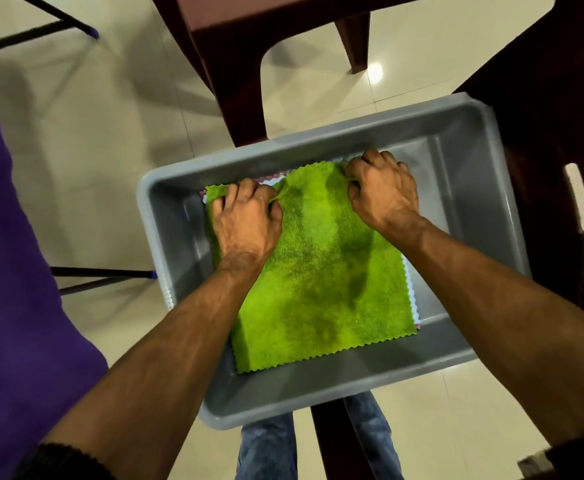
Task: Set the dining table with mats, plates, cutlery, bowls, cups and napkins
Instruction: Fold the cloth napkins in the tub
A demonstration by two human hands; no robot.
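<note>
A bright green cloth napkin [321, 271] with zigzag edges lies flat in a grey plastic tub [457, 140]. My left hand [245, 216] pinches the napkin's far left corner, the fabric bunched under its fingers. At the far right corner my right hand [382, 192] grips the fabric the same way. White and pink edges of other napkins [276, 177] peek out beneath the green one.
The tub rests on a dark brown chair seat [543, 109]. Another dark brown chair [235, 64] stands beyond it on the cream tiled floor. A purple cloth-covered surface [10, 271] fills the left, with black metal legs [103, 273] under it.
</note>
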